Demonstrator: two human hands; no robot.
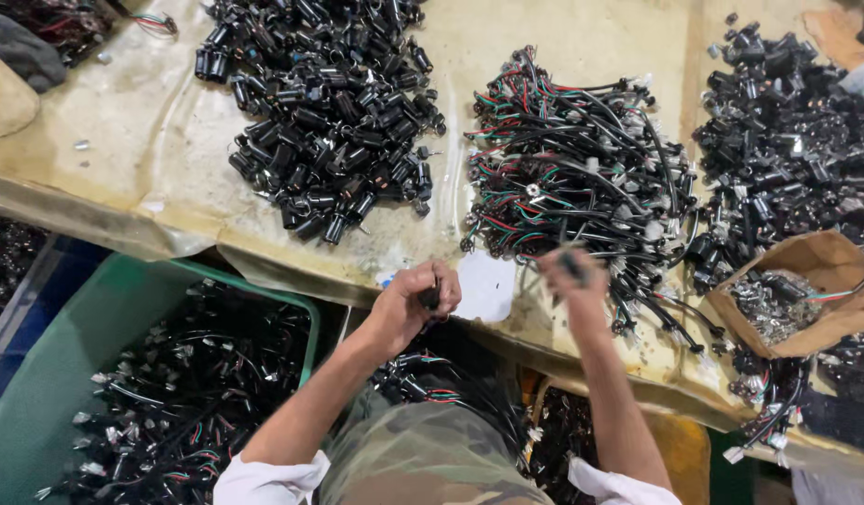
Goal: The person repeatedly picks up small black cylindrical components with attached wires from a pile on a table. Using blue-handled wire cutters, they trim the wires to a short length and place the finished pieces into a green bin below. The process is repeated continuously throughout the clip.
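Seen from above, a person sits at a table covered in worn, yellowed sheeting. The left hand is clenched around a small black cylindrical part, held just in front of the table's near edge. The right hand is blurred; its grip seems closed on a dark part with thin wires trailing from it, lifted at the near edge of a tangled heap of wire assemblies with red, green and black leads.

Judging by how things lie, the work looks well under way but far from over. A green bin at the person's left already holds a thick layer of wired black pieces, and more wired pieces rest in the lap. Yet much is left on the table: 1 large pile of loose black cylinders straight ahead, and another dark pile at the far right. A torn cardboard box of small silvery metal bits sits near the right hand, still partly full.
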